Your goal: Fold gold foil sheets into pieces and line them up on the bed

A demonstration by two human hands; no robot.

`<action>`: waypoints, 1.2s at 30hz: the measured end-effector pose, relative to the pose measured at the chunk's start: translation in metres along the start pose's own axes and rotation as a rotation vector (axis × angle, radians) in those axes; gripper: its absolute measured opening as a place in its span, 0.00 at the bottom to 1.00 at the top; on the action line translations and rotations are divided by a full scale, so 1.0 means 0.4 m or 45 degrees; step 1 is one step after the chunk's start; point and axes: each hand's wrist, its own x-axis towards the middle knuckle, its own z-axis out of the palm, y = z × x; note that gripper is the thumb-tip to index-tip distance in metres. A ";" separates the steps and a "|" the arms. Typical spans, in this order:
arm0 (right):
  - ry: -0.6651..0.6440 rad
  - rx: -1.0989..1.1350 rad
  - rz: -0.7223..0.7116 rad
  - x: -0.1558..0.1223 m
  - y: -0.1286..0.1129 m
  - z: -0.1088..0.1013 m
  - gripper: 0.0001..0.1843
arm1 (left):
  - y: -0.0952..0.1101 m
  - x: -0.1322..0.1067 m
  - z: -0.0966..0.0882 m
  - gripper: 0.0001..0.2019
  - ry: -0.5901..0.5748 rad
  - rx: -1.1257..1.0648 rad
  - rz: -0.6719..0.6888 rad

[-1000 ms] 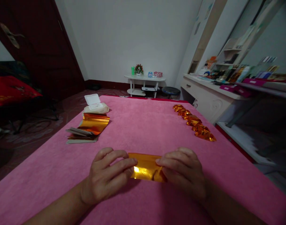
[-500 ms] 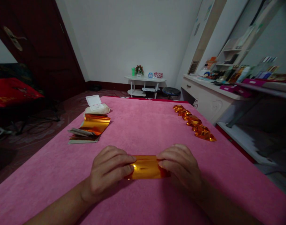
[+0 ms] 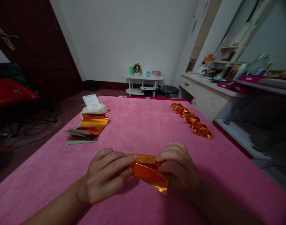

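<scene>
A strip of shiny gold-orange foil paper (image 3: 150,175) lies between my two hands, low over the pink-covered table (image 3: 138,125). My left hand (image 3: 107,175) pinches its left end, thumb and fingers closed on the foil. At the right end, my right hand (image 3: 180,165) grips it with bent fingers; part of the foil is hidden behind them. The paper is creased lengthwise, with a flat band at the back and a loose flap slanting down toward me. A stack of foil sheets (image 3: 92,123) rests at the left, and a row of folded foil pieces (image 3: 189,118) runs along the right.
Behind the sheet stack is a white open-lidded packet (image 3: 93,104). A white dresser (image 3: 204,93) with bottles stands at the right beyond the table edge. A small white side table (image 3: 143,78) and a round stool (image 3: 169,90) stand at the back.
The foil strip lay flat and smooth before; now its near part has lifted into a separate flap that angles down to the right. Both hands keep their hold. The view has shifted slightly.
</scene>
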 end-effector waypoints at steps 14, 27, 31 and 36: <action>-0.220 0.473 1.075 -0.031 0.015 0.038 0.07 | -0.016 0.000 0.064 0.11 -0.191 -0.938 -1.272; -0.470 -0.082 1.127 -0.058 0.062 0.057 0.12 | -0.016 -0.030 0.104 0.13 -0.564 -0.385 -1.197; -0.362 -0.225 1.046 -0.061 0.060 0.057 0.18 | -0.009 -0.031 0.104 0.21 -0.389 -0.276 -1.052; -0.463 -0.201 1.021 -0.063 0.058 0.055 0.14 | -0.001 -0.026 0.096 0.24 -0.366 -0.136 -0.782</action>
